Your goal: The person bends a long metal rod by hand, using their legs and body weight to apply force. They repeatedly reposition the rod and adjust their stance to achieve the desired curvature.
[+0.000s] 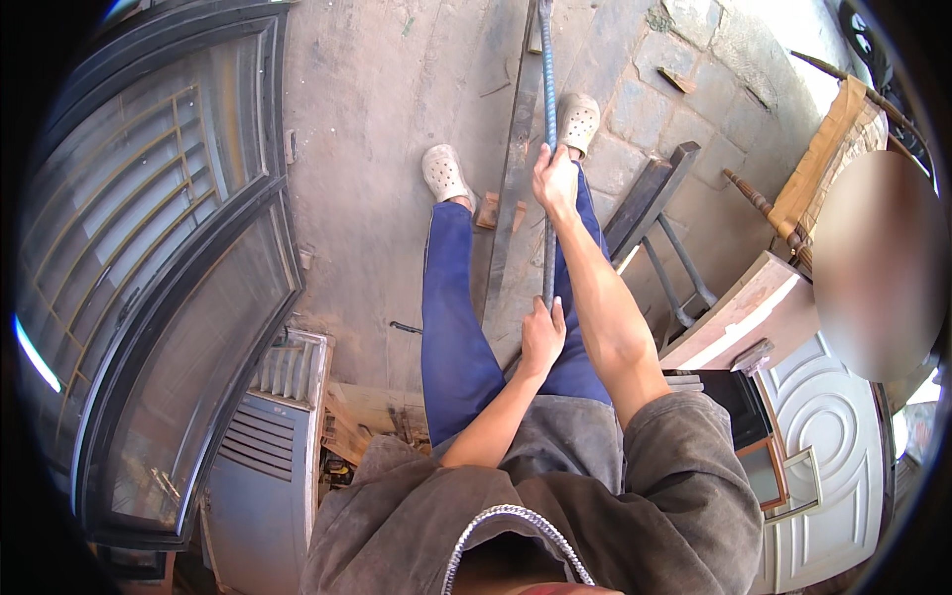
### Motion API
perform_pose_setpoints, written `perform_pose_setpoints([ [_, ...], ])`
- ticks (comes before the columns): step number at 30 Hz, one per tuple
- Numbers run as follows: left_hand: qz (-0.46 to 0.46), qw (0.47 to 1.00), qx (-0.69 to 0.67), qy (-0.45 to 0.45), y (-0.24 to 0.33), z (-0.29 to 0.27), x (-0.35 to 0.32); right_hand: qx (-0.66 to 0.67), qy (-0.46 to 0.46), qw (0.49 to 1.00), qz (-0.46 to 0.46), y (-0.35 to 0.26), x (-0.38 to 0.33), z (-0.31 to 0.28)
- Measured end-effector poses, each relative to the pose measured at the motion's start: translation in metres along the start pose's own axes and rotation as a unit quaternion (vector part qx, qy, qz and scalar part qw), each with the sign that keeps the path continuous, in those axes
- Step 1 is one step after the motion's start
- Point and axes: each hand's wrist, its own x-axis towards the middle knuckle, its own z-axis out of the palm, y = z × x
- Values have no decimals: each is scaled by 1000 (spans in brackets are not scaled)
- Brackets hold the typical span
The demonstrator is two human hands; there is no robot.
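Both my hands grip a long ribbed steel bar (550,99), which runs away from me between my legs. My right hand (556,182) is wrapped round it farther out, beside my right shin. Closer to my body, my left hand (543,335) closes on the bar's near end. The far end reaches the top edge of the view, over a long dark beam (506,213) lying on the ground. A small wooden block (488,210) sits by the beam, near my left shoe.
Dark-framed glass panels (188,337) stand at my left, above a grey louvred cabinet (260,456). On the right are a dark metal frame (650,203), a wooden board (744,307), a turned wooden pole (764,213) and a white carved door (818,436).
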Motion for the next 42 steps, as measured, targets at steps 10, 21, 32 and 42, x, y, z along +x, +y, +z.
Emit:
perform_pose_setpoints([
  [10,23,999,-14,23,-24,17,-13,-11,32,998,-43,20,-14,7],
  [21,39,998,-55,0,-27,13,-10,-25,53,998,-28,24,-11,15],
  [32,90,992,-84,-11,-24,-1,-12,-38,8,999,14,51,-38,7],
  [42,103,992,-73,-15,-67,22,-2,-28,9,999,46,60,-129,12],
])
